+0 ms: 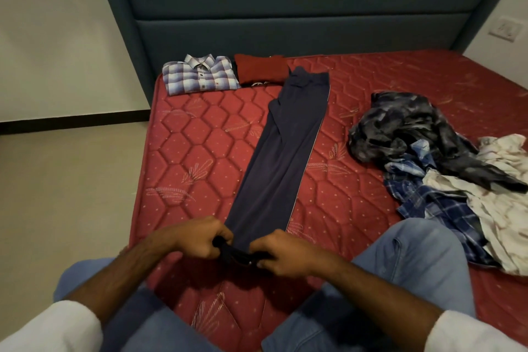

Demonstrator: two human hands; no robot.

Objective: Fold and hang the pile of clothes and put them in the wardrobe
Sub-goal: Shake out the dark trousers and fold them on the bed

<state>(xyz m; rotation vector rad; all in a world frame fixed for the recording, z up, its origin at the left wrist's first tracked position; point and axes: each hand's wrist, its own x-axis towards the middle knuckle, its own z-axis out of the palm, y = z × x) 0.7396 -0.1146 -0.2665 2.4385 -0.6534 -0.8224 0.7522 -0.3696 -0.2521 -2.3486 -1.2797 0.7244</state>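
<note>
We are losing the near hem of the navy trousers (281, 151) under our left hand (197, 240) and right hand (281, 251), whose curled fingers are covering the bunched cloth there. The red folded garment (261, 70) is showing a white print too small to read, half tucked under the trouser waist. The unfolded pile (445, 174) is running off the right edge, its lower layers buried. The headboard (285, 3) is being cut by the top edge.

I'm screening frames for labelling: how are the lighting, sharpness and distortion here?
Head view: dim, even indoor light; soft shadow under the hands on the mattress; navy trousers reasonably sharp; sleeve cuffs at the bottom corners soft; wide-angle bowing along the headboard edges; no glare.
</note>
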